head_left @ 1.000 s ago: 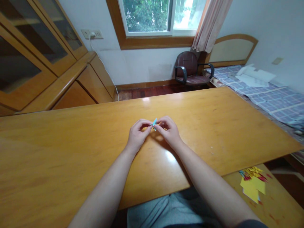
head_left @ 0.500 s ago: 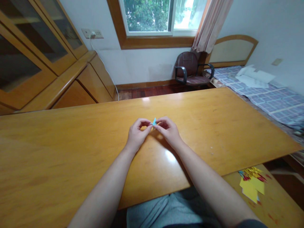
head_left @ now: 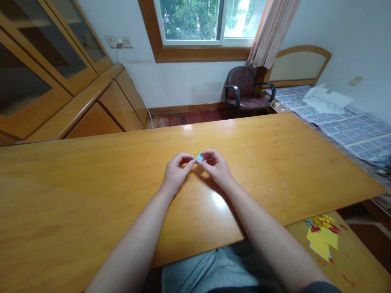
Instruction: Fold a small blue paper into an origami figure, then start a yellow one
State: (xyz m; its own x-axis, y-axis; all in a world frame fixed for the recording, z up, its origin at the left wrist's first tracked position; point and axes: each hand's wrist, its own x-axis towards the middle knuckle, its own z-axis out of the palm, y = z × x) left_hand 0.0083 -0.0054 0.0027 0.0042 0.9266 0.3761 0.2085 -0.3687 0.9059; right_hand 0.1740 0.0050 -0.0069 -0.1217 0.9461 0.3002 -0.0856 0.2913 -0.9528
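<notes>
A small light-blue piece of folded paper (head_left: pixel 199 157) is pinched between my two hands, a little above the wooden table (head_left: pixel 100 183). My left hand (head_left: pixel 179 171) grips its left end between thumb and fingertips. From the other side my right hand (head_left: pixel 217 167) closes thumb and forefinger on it. My fingertips nearly meet, so most of the paper is covered and its exact shape cannot be made out.
Yellow paper sheets (head_left: pixel 322 240) and small red and yellow pieces (head_left: pixel 324 223) lie on a lower surface at the right. Beyond the table stand a brown armchair (head_left: pixel 242 87), a bed (head_left: pixel 345 126) and a glass-door cabinet (head_left: pixel 61 53).
The visible part of the blue paper has tilted to the right and shows a broader face. Both hands stay in almost the same place.
</notes>
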